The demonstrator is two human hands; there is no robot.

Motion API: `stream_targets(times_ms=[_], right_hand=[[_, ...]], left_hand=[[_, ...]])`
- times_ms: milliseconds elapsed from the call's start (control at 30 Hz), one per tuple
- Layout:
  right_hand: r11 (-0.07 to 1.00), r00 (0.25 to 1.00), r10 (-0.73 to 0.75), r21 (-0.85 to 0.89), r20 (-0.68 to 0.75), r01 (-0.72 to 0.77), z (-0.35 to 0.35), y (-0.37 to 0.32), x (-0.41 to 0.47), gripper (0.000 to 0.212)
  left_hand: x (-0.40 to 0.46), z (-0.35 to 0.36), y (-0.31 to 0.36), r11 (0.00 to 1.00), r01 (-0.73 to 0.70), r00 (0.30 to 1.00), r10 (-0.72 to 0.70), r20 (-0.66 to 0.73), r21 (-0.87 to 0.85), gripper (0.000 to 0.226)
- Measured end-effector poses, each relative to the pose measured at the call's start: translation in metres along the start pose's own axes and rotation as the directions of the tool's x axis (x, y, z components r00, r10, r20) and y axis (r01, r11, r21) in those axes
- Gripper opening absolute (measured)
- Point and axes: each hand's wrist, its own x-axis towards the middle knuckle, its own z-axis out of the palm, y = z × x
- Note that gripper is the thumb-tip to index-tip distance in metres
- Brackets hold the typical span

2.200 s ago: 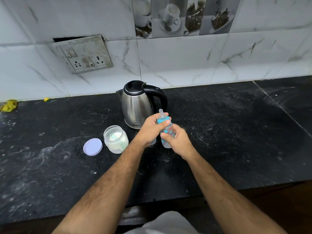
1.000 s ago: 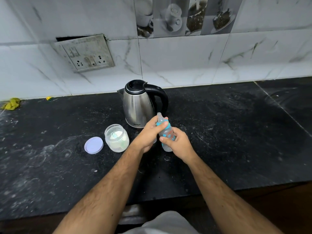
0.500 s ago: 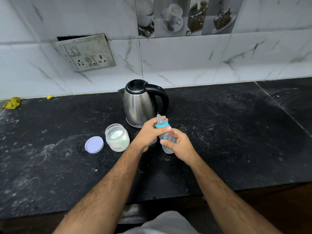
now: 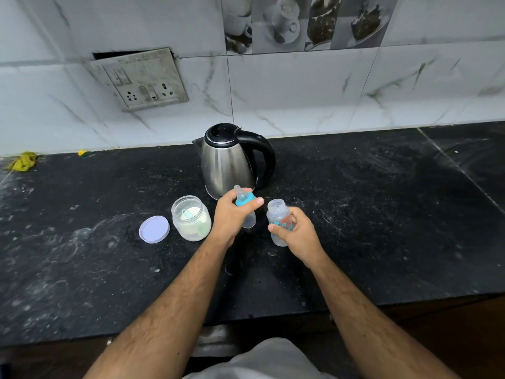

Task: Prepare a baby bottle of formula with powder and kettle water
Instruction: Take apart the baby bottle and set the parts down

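At frame centre, the right hand (image 4: 296, 235) grips the open bottle (image 4: 278, 221); the left hand (image 4: 232, 216) pinches the blue teat cap (image 4: 244, 198). The powder jar (image 4: 191, 218) stands uncovered just left, kettle (image 4: 228, 162) behind. A tilted bottle could spill, and a teat set on the dusty counter (image 4: 382, 214) could pick up dirt.

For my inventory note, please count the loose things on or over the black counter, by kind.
Steel electric kettle: 1
Clear plastic powder jar: 1
Round lilac lid: 1
Clear open baby bottle: 1
Blue-ringed teat cap: 1
Total: 5
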Motion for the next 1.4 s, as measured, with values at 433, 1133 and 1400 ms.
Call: stream_targets(times_ms=[433, 1133, 1400], right_hand=[[0.996, 0.997, -0.03, -0.081, -0.064, 0.024, -0.001, 0.009, 0.004, 0.045], [0.996, 0.997, -0.027, -0.085, -0.068, 0.022, 0.0, 0.012, 0.003, 0.049], [0.994, 0.996, -0.047, -0.103, -0.072, 0.039, 0.008, 0.005, -0.003, 0.046]], left_hand=[[-0.022, -0.018, -0.076, 0.888, 0.098, 0.992, -0.053, -0.111, 0.449, 0.058], [-0.002, -0.004, -0.08, 0.833, 0.112, 0.991, -0.052, -0.126, 0.542, 0.082], [-0.033, -0.018, -0.083, 0.853, -0.013, 0.984, 0.104, -0.145, 0.522, 0.068]])
